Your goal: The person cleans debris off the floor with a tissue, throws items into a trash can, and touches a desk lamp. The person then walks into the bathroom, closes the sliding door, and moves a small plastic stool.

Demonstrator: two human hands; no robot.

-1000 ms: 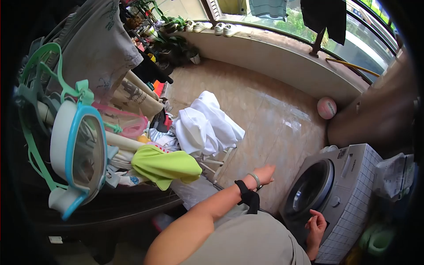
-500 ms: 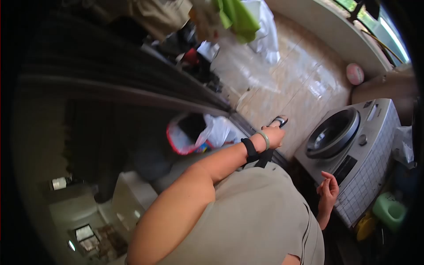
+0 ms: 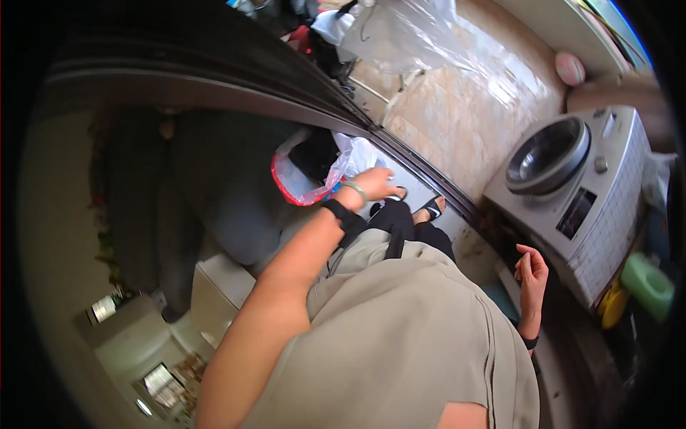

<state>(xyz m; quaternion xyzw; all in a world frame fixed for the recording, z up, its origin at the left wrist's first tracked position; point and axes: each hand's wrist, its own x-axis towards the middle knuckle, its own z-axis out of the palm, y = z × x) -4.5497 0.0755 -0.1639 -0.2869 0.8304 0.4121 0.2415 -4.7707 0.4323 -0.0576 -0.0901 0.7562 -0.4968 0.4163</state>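
My left hand (image 3: 371, 186), with a pale green bangle and a black wristband on that arm, hovers over my feet near the doorway. Its fingers are loosely stretched, and nothing shows in them. Just left of it stands a red-rimmed bin (image 3: 291, 196) lined with a clear plastic bag, with something dark inside. On the other side, my right hand (image 3: 531, 275) hangs beside the front corner of the washing machine (image 3: 547, 196). Its fingers are loosely bent and apart, holding nothing visible.
A dark sliding-door track (image 3: 421, 170) crosses the floor ahead. Clear plastic sheeting (image 3: 414, 36) hangs beyond it, and a pink ball (image 3: 570, 68) lies by the wall. A green plastic container (image 3: 647, 286) and a yellow object (image 3: 612, 304) are at the right.
The view has shifted, bringing my sandalled feet and dark trousers into sight. My left hand has come back from over the threshold toward the bin. My right hand keeps its loose bend.
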